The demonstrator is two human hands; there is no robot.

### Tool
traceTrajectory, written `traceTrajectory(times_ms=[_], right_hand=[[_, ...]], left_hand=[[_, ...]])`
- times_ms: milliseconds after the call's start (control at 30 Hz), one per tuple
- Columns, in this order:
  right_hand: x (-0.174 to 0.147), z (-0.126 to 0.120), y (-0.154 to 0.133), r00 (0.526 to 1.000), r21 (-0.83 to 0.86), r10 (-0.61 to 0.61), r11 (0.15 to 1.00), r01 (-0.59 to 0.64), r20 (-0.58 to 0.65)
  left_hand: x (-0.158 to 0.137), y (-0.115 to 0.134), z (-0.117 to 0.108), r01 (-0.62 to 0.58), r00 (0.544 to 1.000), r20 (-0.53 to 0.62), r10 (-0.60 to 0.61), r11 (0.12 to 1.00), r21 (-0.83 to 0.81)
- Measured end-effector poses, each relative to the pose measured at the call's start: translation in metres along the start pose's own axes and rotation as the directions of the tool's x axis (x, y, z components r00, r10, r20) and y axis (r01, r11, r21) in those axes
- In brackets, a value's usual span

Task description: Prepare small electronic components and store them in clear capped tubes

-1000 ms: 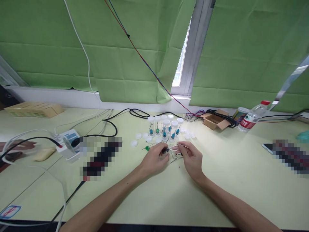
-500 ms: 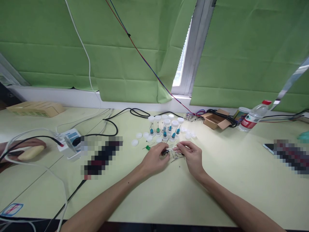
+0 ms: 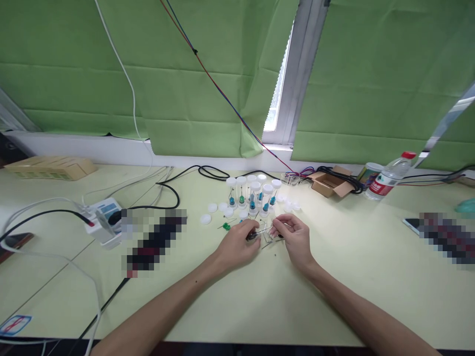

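My left hand (image 3: 237, 245) is closed around a small dark-handled metal tool (image 3: 252, 236); its exact kind is too small to tell. Close beside it, my right hand (image 3: 296, 240) pinches something thin and small between thumb and fingers, which I cannot make out. Thin metal pieces (image 3: 266, 244) lie on the table below and between both hands. Just beyond stand several clear tubes with white lids (image 3: 255, 187), holding blue or green needle-like tips. A green tip (image 3: 226, 226) with a thin needle lies left of my left hand.
Loose white lids (image 3: 205, 219) lie around the tubes. A white power strip (image 3: 107, 222) with cables is to the left, near a phone (image 3: 15, 244). At the back right are a small open cardboard box (image 3: 332, 185), a can (image 3: 370, 173) and a water bottle (image 3: 389, 178).
Another person's hand with a pale object, seen at the left edge before, is out of view; a phone lies there. My hands hold nearly the same position.
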State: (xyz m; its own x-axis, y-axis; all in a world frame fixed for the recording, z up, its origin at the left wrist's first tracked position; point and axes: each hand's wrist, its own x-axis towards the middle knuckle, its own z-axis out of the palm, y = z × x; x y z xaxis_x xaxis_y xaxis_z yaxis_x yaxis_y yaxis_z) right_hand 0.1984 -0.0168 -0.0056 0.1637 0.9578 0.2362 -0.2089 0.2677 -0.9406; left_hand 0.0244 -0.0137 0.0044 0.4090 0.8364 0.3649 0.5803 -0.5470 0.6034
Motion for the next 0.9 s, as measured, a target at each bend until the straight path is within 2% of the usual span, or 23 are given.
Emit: traceTrajectory(times_ms=[200,367,600,900], right_hand=[[0.0016,-0.0013,0.0009,1.0,-0.013,-0.031,0.999,0.03,-0.007],[0.0003,-0.0024,0.0011,0.998,-0.068,-0.043,0.997,0.046,0.047],[-0.0023,-0.001,0.0003,0.991,-0.135,-0.082,0.986,0.095,0.102],[-0.0034,-0.0002,0.0016,0.991,-0.14,-0.102,0.984,0.113,0.083]], left_hand=[[0.0013,-0.0035,0.0015,0.0,1.0,-0.024,-0.001,1.0,-0.011],[0.0005,-0.0083,0.0033,-0.001,0.999,-0.049,0.001,1.0,-0.009],[-0.0003,-0.0081,0.0003,-0.058,0.998,-0.019,0.059,0.998,0.01],[-0.0011,-0.0085,-0.0008,-0.097,0.995,0.018,0.097,0.995,0.025]])
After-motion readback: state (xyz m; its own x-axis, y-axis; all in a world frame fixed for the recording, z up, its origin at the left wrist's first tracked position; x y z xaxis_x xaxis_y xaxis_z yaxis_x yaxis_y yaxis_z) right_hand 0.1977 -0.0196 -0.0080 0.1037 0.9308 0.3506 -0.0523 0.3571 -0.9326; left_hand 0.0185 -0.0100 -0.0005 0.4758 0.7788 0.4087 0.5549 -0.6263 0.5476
